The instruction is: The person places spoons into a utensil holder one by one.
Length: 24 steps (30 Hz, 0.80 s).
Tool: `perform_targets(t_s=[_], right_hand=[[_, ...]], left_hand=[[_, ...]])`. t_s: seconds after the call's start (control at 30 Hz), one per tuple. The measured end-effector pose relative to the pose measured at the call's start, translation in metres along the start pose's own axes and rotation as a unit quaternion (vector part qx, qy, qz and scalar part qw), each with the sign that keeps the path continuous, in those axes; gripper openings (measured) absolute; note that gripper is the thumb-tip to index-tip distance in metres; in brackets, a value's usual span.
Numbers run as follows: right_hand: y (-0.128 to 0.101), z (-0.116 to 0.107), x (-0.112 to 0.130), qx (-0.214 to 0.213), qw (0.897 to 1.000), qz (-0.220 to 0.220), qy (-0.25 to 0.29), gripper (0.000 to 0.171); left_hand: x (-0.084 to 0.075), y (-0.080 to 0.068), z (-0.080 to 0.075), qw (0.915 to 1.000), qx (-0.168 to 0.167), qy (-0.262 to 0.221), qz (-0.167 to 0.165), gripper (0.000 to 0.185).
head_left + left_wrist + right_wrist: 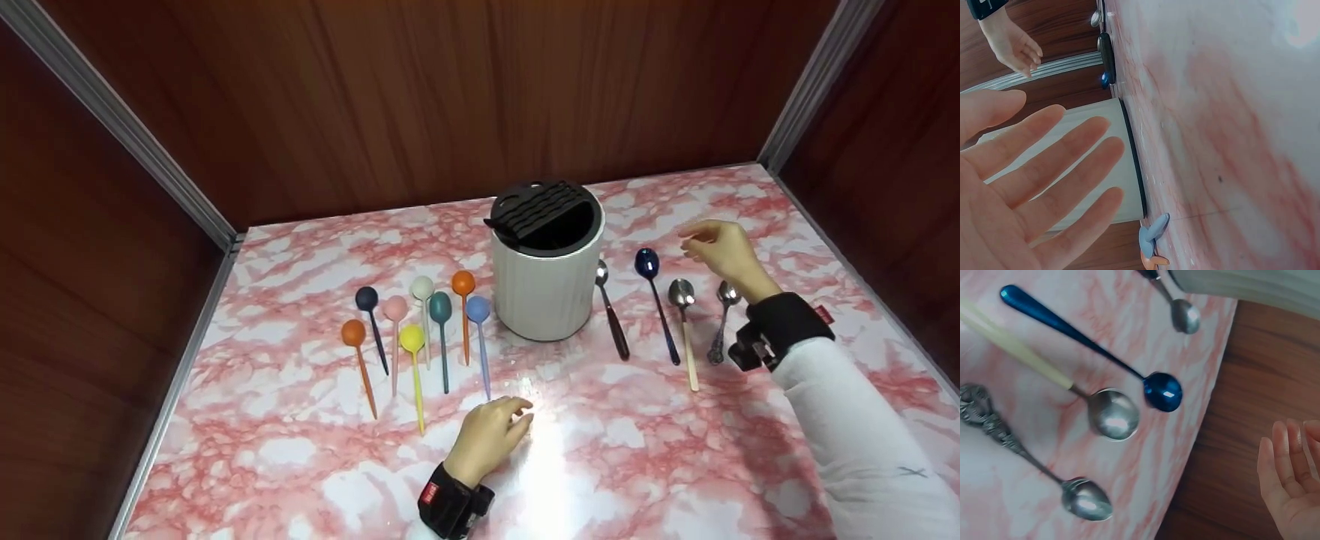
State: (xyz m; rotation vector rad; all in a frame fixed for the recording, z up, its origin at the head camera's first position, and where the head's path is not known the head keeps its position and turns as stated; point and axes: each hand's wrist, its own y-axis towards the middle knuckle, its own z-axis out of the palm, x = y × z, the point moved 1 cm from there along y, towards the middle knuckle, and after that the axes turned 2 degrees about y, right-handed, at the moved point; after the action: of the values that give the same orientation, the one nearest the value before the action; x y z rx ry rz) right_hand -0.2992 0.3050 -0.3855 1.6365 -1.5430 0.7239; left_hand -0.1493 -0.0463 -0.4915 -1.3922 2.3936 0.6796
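My left hand (491, 435) is held low at the front, its loosely spread fingers just below the handle end of a periwinkle spoon (480, 330). Nothing lies in that palm in the left wrist view. Over the right side of the table hovers my right hand (721, 247), fingers relaxed and holding nothing. Below it lie a blue metal spoon (1163, 391), a cream-handled spoon (1113, 414), an ornate silver spoon (1087, 499) and a dark-handled spoon (615, 330). Between the hands stands a white utensil holder (544, 296) with a black slotted lid (536, 210).
Several coloured spoons lie left of the holder, among them yellow (412, 339), teal (440, 307), pink (395, 308), navy (367, 298) and orange (354, 333). Brown wood-grain panels (450, 97) close off the back and sides of the marbled table (285, 480).
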Motion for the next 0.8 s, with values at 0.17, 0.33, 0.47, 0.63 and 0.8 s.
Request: perform_targets(t_s=[0.17,0.33,0.47,0.63,0.8], right_hand=[[-0.003,-0.003,-0.012,-0.007,1.000,0.014,-0.017,0.027],[-0.006,-0.004,-0.020,-0.009,0.999,0.019,-0.027,0.026],[-0.009,-0.004,-0.027,-0.008,0.999,0.017,-0.038,0.026],[-0.013,-0.005,-0.039,-0.007,0.999,0.023,-0.038,0.027],[-0.017,-0.007,-0.050,-0.014,0.998,0.042,-0.048,0.027]], left_hand=[[0.001,-0.001,0.001,1.0000,0.003,0.005,-0.001,0.017],[0.001,-0.002,0.001,1.0000,0.001,0.009,0.003,0.017],[0.001,-0.002,0.001,1.0000,-0.001,0.008,0.004,0.017],[0.001,-0.002,0.001,1.0000,-0.003,0.003,0.006,0.016],[0.001,-0.003,0.001,0.9999,-0.005,-0.006,0.010,0.016]])
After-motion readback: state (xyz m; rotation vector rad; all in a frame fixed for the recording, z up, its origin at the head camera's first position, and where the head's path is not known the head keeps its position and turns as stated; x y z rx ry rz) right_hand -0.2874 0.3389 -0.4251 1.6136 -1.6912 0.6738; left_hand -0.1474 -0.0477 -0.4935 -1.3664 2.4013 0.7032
